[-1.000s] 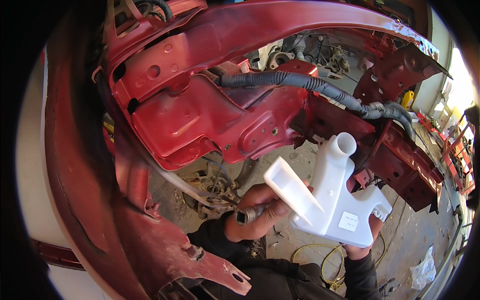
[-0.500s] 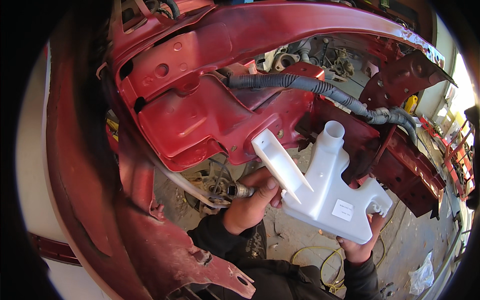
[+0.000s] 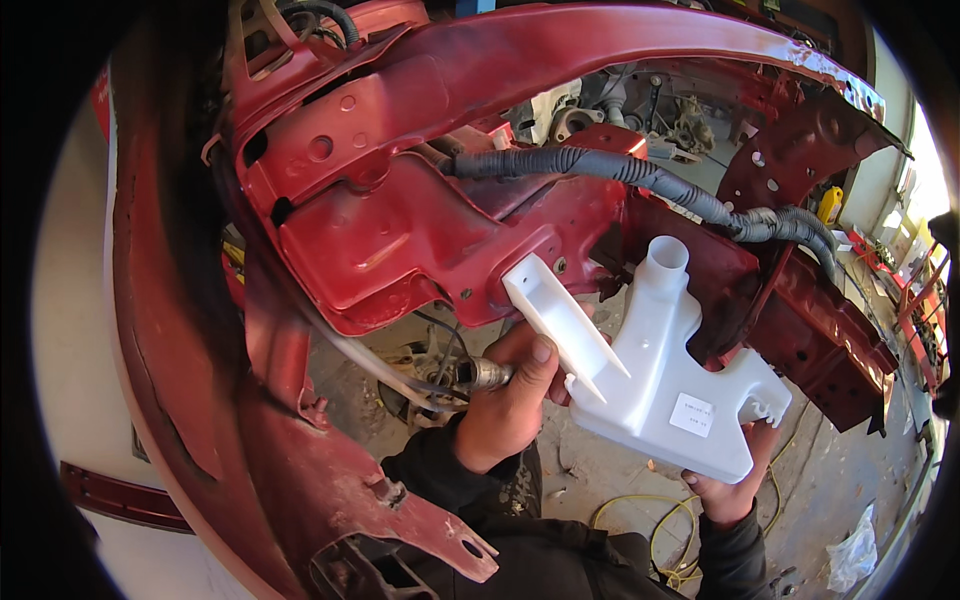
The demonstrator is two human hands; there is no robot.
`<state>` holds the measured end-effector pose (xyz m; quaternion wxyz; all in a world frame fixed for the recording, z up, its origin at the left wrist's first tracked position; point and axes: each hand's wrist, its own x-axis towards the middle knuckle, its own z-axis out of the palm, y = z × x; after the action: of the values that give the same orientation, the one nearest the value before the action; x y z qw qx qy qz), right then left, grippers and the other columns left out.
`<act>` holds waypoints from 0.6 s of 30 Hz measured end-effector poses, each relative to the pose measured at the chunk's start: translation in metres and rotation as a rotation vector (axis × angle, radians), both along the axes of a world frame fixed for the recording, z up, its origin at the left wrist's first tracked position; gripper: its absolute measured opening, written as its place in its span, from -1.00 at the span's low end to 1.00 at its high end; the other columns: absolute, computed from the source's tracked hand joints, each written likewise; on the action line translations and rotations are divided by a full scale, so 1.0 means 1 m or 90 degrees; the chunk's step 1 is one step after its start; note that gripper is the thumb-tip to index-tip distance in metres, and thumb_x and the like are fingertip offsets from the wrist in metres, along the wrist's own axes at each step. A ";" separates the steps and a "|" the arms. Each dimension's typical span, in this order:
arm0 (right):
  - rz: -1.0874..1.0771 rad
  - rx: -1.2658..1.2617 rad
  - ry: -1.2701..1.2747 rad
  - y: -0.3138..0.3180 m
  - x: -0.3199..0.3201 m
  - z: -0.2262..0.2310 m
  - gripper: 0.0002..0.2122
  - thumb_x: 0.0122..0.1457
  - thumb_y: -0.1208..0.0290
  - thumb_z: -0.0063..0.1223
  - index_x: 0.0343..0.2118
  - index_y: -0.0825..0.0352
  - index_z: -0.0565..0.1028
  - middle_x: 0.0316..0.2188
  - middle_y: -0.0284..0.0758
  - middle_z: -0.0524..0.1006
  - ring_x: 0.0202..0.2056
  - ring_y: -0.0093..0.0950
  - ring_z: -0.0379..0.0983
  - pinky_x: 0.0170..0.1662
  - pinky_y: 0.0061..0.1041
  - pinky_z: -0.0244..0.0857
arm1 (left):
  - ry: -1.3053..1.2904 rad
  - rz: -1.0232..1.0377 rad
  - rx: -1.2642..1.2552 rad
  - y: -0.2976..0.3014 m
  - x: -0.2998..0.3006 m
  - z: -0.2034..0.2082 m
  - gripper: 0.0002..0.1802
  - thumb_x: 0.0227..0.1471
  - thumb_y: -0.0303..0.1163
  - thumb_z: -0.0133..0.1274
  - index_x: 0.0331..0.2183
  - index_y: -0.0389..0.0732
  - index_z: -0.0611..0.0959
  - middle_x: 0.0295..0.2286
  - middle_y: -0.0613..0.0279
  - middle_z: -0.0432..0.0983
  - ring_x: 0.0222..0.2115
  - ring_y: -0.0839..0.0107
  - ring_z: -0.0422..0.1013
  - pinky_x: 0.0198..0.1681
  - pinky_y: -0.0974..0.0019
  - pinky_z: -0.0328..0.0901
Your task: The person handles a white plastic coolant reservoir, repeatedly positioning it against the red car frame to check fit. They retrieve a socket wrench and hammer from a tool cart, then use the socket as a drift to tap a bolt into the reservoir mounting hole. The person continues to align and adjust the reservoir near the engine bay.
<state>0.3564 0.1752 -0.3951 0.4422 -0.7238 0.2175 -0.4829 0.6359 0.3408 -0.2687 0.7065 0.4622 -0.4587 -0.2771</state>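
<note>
A white plastic reservoir (image 3: 640, 385) with a round open neck, a long flanged arm and a small label is held up in front of the red car body (image 3: 430, 235). My left hand (image 3: 508, 395) grips it at the flanged arm, thumb on the near side and fingers behind. My right hand (image 3: 738, 475) holds its lower right end from beneath, with part of the fingers hidden behind the plastic. The tip of the flanged arm overlaps the red panel's lower edge; whether they touch I cannot tell.
A grey corrugated wiring loom (image 3: 600, 167) crosses the body above the reservoir. On the left a red fender (image 3: 200, 430) curves down towards me. Beneath are a hub part (image 3: 410, 370), a yellow cable (image 3: 655, 530) on the floor and a crumpled plastic bag (image 3: 852, 550).
The view has shifted slightly. My two hands keep the same hold on the reservoir, which has moved very little against the red body.
</note>
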 end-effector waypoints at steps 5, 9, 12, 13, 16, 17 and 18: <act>0.004 0.000 -0.031 -0.002 0.005 -0.003 0.46 -0.27 -0.26 0.67 0.53 0.45 -0.10 0.41 -0.08 0.18 0.43 -0.16 0.16 0.49 -0.05 -0.03 | 0.005 -0.028 -0.010 0.002 0.007 -0.007 -0.29 0.50 0.13 -0.05 0.30 -0.30 0.50 -0.03 0.23 0.68 -0.36 0.65 0.36 -0.30 0.46 0.28; -0.001 -0.018 -0.025 -0.003 0.002 -0.002 0.47 -0.28 -0.24 0.69 0.53 0.45 -0.11 0.41 -0.06 0.18 0.44 -0.14 0.15 0.50 -0.04 -0.05 | 0.002 -0.028 0.014 0.006 0.009 -0.007 -0.27 0.47 0.15 -0.03 0.27 -0.33 0.47 0.01 0.04 0.65 -0.08 0.34 0.52 0.02 0.20 0.38; 0.000 -0.003 0.013 -0.001 -0.001 -0.001 0.48 -0.29 -0.23 0.70 0.53 0.47 -0.11 0.41 -0.05 0.19 0.44 -0.15 0.14 0.51 -0.05 -0.06 | 0.014 -0.011 0.022 0.004 0.008 -0.007 -0.27 0.47 0.15 -0.03 0.25 -0.34 0.47 0.02 -0.03 0.64 0.04 0.19 0.58 0.17 0.06 0.44; -0.007 -0.005 0.017 -0.001 -0.001 0.000 0.48 -0.30 -0.22 0.71 0.53 0.47 -0.11 0.41 -0.05 0.19 0.44 -0.15 0.14 0.50 -0.06 -0.05 | 0.026 0.001 0.027 0.003 0.007 -0.008 -0.27 0.47 0.15 -0.03 0.25 -0.34 0.47 0.02 -0.02 0.64 0.04 0.20 0.58 0.16 0.07 0.45; -0.019 -0.007 0.025 0.001 -0.002 0.002 0.46 -0.30 -0.19 0.71 0.52 0.49 -0.09 0.41 -0.04 0.20 0.43 -0.15 0.16 0.50 -0.09 -0.03 | 0.000 0.021 0.017 -0.003 0.006 -0.009 -0.23 0.44 0.22 -0.02 0.24 -0.33 0.49 0.00 0.00 0.64 0.03 0.21 0.58 0.15 0.08 0.46; -0.020 -0.019 0.032 0.001 -0.003 0.003 0.46 -0.30 -0.18 0.71 0.52 0.49 -0.09 0.41 -0.04 0.20 0.43 -0.15 0.16 0.49 -0.10 -0.03 | 0.002 0.018 0.009 -0.004 0.007 -0.010 -0.21 0.43 0.25 -0.02 0.23 -0.33 0.49 -0.01 0.01 0.65 0.02 0.22 0.58 0.15 0.08 0.46; -0.019 -0.024 0.027 0.001 -0.003 0.004 0.45 -0.29 -0.17 0.72 0.51 0.49 -0.08 0.41 -0.04 0.20 0.43 -0.15 0.17 0.49 -0.11 -0.02 | 0.003 0.016 0.001 -0.006 0.007 -0.010 -0.19 0.41 0.27 -0.02 0.22 -0.33 0.50 -0.02 0.02 0.65 0.01 0.22 0.59 0.15 0.08 0.46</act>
<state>0.3532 0.1758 -0.3911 0.4166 -0.7387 0.2289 -0.4779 0.6431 0.3352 -0.2787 0.7106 0.4679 -0.4508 -0.2701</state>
